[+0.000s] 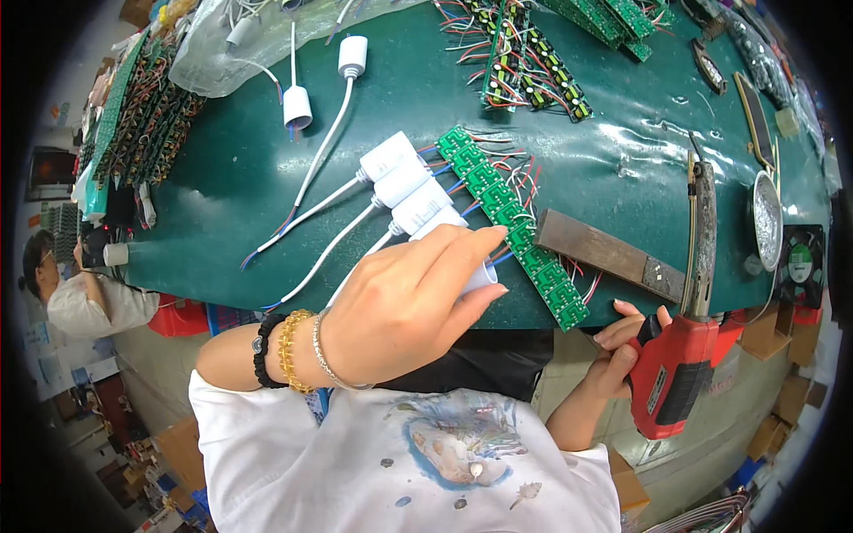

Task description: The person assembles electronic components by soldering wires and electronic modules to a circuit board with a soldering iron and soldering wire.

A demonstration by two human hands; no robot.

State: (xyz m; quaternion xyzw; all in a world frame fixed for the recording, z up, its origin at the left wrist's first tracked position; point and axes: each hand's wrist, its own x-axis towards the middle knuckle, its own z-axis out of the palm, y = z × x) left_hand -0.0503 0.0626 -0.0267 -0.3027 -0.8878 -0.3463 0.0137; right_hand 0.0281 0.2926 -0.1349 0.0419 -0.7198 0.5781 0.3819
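My left hand closes around a white plastic cap at the near end of a row of similar white caps. Blue and red leads run from the caps to a green circuit board strip, which lies slantwise on the table. White cables trail from the caps to the left. My right hand grips a red and black soldering gun at the table's near edge, its long metal tip pointing away from me. A flat metal bar rests against the strip's right side.
Two loose white caps with cables lie at the far left beside a clear plastic bag. Stacked boards stand at the left edge; more wired boards lie at the back. A metal dish is at right. Another person sits at far left.
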